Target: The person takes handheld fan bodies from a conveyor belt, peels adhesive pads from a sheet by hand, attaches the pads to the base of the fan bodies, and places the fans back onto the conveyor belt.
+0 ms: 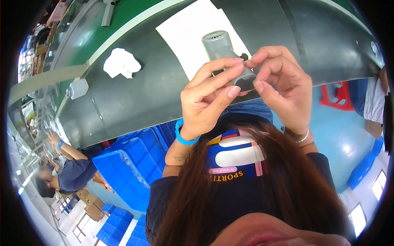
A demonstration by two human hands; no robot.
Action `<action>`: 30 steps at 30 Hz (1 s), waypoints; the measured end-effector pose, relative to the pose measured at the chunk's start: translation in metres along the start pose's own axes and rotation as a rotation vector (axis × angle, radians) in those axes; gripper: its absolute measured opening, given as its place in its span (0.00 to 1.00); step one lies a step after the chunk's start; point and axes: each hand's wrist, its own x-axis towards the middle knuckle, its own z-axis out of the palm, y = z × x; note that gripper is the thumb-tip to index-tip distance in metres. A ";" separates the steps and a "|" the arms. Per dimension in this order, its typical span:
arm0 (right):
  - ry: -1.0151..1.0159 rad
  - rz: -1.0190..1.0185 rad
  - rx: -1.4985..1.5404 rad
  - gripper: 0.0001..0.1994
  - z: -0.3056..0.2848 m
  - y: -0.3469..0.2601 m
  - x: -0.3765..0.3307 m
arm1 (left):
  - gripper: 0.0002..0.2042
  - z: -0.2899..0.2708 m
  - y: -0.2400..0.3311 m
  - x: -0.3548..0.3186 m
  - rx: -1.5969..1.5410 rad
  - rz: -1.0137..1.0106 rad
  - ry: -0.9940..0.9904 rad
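Note:
A grey handheld appliance (218,46), shaped like a hair dryer, has a round end with radial vents that points away from me. My left hand (211,92) wraps its fingers and thumb round the near part, which ends in a dark face. On the other side, my right hand (283,78) has bent fingers and a thumb against the rim of that near end; whether it pinches some small part there is hidden. A small black knob-like piece (244,56) shows just beyond the fingertips. Under the vented end lies white paper (184,35) on the dark work surface.
A crumpled white cloth or bag (120,62) lies left on the dark table (152,94). Blue crates (127,172) stand below the table's near edge. A red stool (340,96) is at right. Another person (74,172) works at far left. Another grey part (108,14) lies across the table.

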 end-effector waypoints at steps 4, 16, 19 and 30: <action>0.008 0.013 -0.004 0.03 0.000 0.003 0.002 | 0.14 0.002 -0.003 0.001 0.000 -0.010 0.029; 0.024 -0.004 -0.078 0.03 -0.003 0.000 0.000 | 0.13 0.008 -0.001 0.000 0.061 0.027 0.039; 0.038 0.007 -0.098 0.03 -0.002 -0.002 -0.001 | 0.13 0.009 -0.001 0.000 0.082 0.048 0.030; -0.012 0.030 -0.387 0.07 -0.003 -0.015 -0.003 | 0.13 0.007 -0.004 0.002 0.081 0.056 0.012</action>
